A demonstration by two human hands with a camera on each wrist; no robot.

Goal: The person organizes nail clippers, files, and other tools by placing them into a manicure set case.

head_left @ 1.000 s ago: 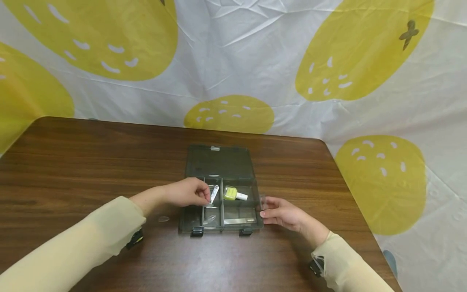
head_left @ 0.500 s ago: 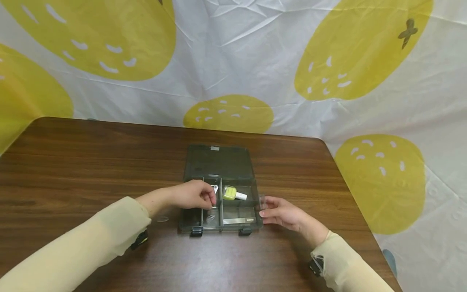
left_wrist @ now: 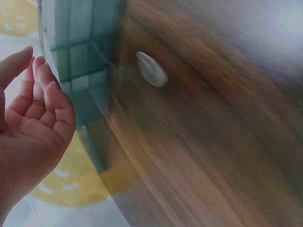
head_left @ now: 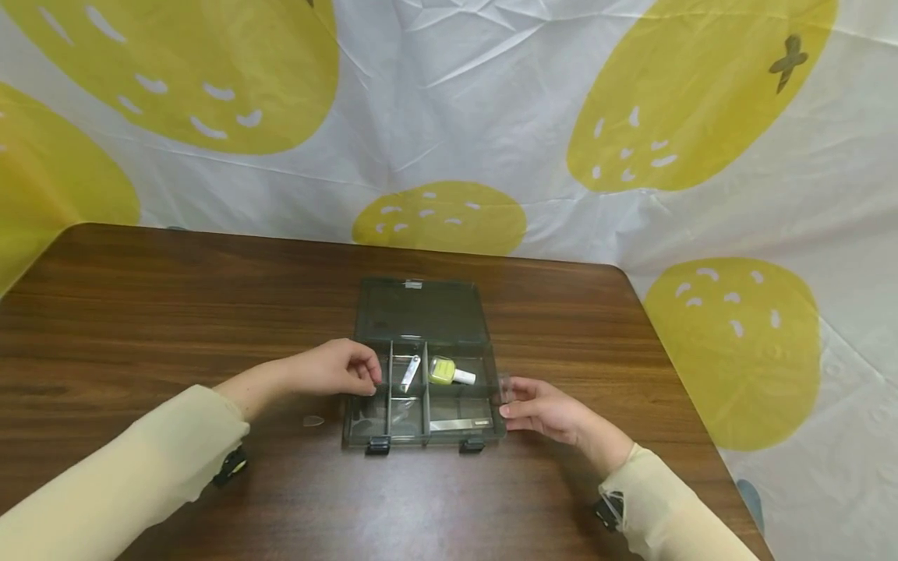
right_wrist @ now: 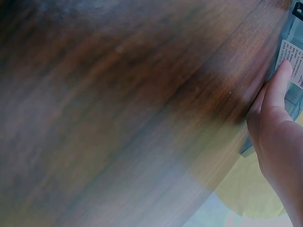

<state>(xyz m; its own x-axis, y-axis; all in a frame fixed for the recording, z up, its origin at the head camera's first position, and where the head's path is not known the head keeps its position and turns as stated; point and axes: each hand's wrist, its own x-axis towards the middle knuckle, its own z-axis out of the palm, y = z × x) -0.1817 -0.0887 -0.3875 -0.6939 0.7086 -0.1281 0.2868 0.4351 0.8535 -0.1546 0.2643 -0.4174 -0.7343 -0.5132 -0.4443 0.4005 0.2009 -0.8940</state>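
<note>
Organizer box (head_left: 423, 389) is sitting open on the worktop (head_left: 175, 312), lid lying flat behind it. Judging by the load: nail clipper (head_left: 410, 372) is lying in the narrow back compartment, yellow polish bottle (head_left: 449, 372) in the one just right of it, a flat metal file (head_left: 459, 425) in the front right compartment. A small clear oval piece (head_left: 313, 421) is lying on the worktop just left of the box, so I'd say that one isn't in yet.

Your left hand (head_left: 337, 368) is hovering at the box's left edge, fingers loosely curled and holding nothing; the left wrist view confirms an empty relaxed palm. Your right hand (head_left: 540, 407) is resting against the box's right wall, fingers extended and touching it, steadying rather than gripping. The right wrist view is blurry, showing only fingertips (right_wrist: 280, 78) at the box side.
</note>
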